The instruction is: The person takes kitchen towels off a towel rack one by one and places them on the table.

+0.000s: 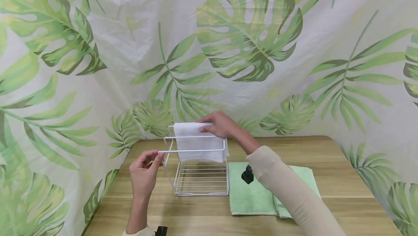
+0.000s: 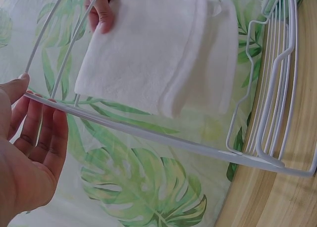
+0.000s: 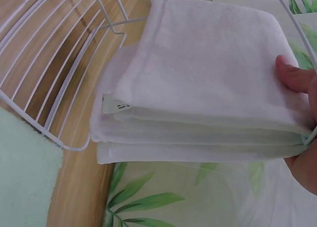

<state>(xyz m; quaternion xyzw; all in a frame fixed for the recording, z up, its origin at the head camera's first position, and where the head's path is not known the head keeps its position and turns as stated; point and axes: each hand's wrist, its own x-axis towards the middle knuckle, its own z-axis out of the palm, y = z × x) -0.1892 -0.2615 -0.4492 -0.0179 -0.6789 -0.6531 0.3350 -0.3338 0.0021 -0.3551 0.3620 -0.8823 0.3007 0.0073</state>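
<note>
A white wire rack (image 1: 192, 151) stands on the table, its slatted base low and its bars rising at the top. My left hand (image 1: 145, 172) pinches the rack's front upper left corner between thumb and fingers, as the left wrist view also shows. Over the rear top bar hangs a folded white towel (image 1: 196, 145), in several layers with a small label (image 3: 115, 104) at one edge. At the towel's upper right, my right hand (image 1: 218, 123) grips the fold, thumb on the near face and the other fingers behind, partly hidden.
Folded green towels (image 1: 251, 203) lie on the wooden table (image 1: 196, 216) right of the rack, partly under my right forearm. A leaf-patterned curtain (image 1: 183, 47) hangs behind the table. Each wrist carries a small black mount (image 1: 247, 175).
</note>
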